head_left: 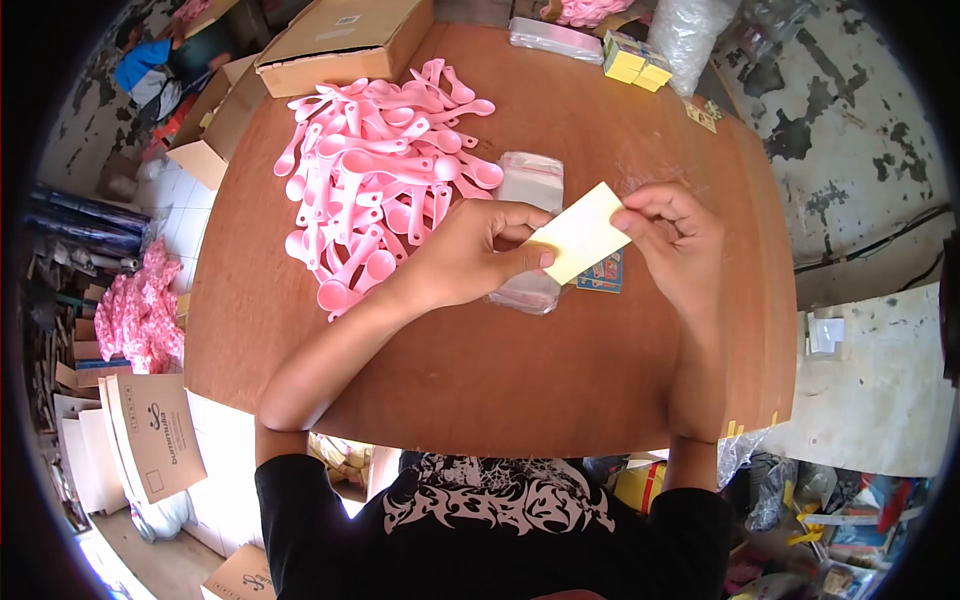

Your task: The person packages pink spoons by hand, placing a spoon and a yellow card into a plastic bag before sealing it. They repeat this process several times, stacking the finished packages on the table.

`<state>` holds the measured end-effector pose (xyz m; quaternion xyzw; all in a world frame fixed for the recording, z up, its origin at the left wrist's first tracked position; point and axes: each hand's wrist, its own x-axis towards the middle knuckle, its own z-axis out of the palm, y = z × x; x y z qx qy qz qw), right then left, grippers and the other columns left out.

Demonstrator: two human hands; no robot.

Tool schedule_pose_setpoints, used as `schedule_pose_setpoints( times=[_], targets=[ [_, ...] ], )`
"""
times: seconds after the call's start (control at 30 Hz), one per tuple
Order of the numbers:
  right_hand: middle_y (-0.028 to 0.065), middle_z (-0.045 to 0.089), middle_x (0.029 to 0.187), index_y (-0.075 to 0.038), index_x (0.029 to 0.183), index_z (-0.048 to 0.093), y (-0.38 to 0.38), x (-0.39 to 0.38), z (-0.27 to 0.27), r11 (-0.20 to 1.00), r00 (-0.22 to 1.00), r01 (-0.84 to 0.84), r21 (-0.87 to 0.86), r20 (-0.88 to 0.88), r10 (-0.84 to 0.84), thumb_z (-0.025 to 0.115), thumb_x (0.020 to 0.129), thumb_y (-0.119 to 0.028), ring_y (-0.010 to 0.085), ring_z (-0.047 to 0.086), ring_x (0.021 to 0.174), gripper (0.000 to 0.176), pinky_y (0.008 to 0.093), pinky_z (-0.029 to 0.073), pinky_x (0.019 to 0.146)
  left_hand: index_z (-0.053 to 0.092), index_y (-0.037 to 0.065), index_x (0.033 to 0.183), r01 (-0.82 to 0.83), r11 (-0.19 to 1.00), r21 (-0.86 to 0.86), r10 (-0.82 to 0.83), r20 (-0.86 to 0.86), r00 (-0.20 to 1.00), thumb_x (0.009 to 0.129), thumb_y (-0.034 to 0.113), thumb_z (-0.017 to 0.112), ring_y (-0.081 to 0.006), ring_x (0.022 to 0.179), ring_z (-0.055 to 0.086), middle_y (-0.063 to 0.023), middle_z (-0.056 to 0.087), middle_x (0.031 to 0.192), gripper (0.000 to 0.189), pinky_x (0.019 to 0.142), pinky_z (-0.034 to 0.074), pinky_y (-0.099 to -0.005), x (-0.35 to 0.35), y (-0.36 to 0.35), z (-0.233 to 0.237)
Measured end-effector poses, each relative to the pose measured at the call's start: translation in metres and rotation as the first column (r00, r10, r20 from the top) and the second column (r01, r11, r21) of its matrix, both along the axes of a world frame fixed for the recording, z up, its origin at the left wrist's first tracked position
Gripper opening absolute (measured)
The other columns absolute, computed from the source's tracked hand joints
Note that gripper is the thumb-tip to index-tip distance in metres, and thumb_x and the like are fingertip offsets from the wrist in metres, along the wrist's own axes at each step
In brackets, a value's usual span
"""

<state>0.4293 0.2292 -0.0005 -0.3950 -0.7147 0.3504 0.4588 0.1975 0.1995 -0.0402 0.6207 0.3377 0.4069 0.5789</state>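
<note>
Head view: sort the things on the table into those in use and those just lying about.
In use, apparently: yellow card, pinched by left hand and right hand; stack of clear bags under it; pink spoons beside; blue printed card.

Lying about: cardboard box, small yellow boxes, flat clear packet at the far edge.

Just the one view here: a head cam worn by the person, pointing forward and steeply down. It's a fisheye, so the frame is round with dark corners, and the brown surface (480, 380) bulges. It's pretty close in. The left hand (470, 255) and right hand (675, 240) meet on a yellow card (580, 235) near the centre. The wearer's black shirt (490, 520) fills the bottom edge, and a cardboard box (345, 40) marks the far rim.
</note>
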Motion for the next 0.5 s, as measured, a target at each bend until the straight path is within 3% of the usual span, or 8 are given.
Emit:
schedule_pose_setpoints(
  times=[0.1,0.17,0.3,0.43,0.5],
  targets=[
    [0.0085,0.071,0.084,0.002,0.093,0.070,-0.002,-0.003,-0.001,0.995,0.994,-0.093,0.020,0.063,0.092,0.072,0.085,-0.005,0.0105,0.066,0.075,0.010,0.0236,0.051,0.065,0.060,-0.005,0.122,0.000,0.999,-0.036,0.002,0.056,0.998,0.092,0.006,0.065,-0.0097,0.090,0.066,-0.0114,0.071,0.103,0.032,0.078,0.053,-0.0259,0.002,-0.001,0.001],
    [0.0084,0.070,0.085,0.000,0.093,0.071,-0.004,-0.008,0.006,0.947,0.942,-0.241,0.212,0.286,0.176,0.072,0.084,-0.005,0.0138,0.066,0.074,0.010,0.0263,0.051,0.065,0.060,-0.005,0.122,0.001,0.999,-0.042,0.003,0.076,0.997,0.093,0.007,0.064,-0.0098,0.090,0.066,-0.0112,0.071,0.102,0.032,0.078,0.053,-0.0257,0.003,-0.002,0.000],
    [0.0106,0.069,0.093,-0.001,0.099,0.071,-0.005,-0.011,-0.006,0.922,0.913,-0.367,0.121,0.238,0.332,0.071,0.086,-0.007,0.0184,0.065,0.085,0.014,0.0286,0.051,0.072,0.061,-0.006,0.121,-0.030,1.000,-0.002,0.030,0.067,0.997,0.094,0.006,0.063,-0.0100,0.091,0.065,-0.0124,0.071,0.104,0.030,0.078,0.054,-0.0249,0.003,-0.003,0.000],
    [0.0106,0.069,0.094,-0.001,0.102,0.070,-0.005,-0.011,-0.011,0.925,0.907,-0.381,-0.015,0.186,0.377,0.071,0.086,-0.007,0.0198,0.065,0.089,0.016,0.0293,0.051,0.073,0.065,-0.005,0.116,-0.079,0.995,0.056,0.078,0.034,0.996,0.095,0.008,0.062,-0.0097,0.090,0.065,-0.0112,0.071,0.104,0.025,0.077,0.054,-0.0245,0.005,-0.001,-0.005],
    [0.0100,0.069,0.096,-0.001,0.105,0.069,-0.002,-0.010,-0.010,0.882,0.842,-0.470,0.005,0.302,0.447,0.069,0.088,-0.009,0.0199,0.066,0.084,0.018,0.0306,0.051,0.071,0.066,-0.004,0.115,-0.092,0.992,0.087,0.093,-0.003,0.996,0.095,0.009,0.062,-0.0099,0.090,0.065,-0.0103,0.071,0.103,0.024,0.078,0.054,-0.0248,0.006,-0.002,-0.005]
  ],
)
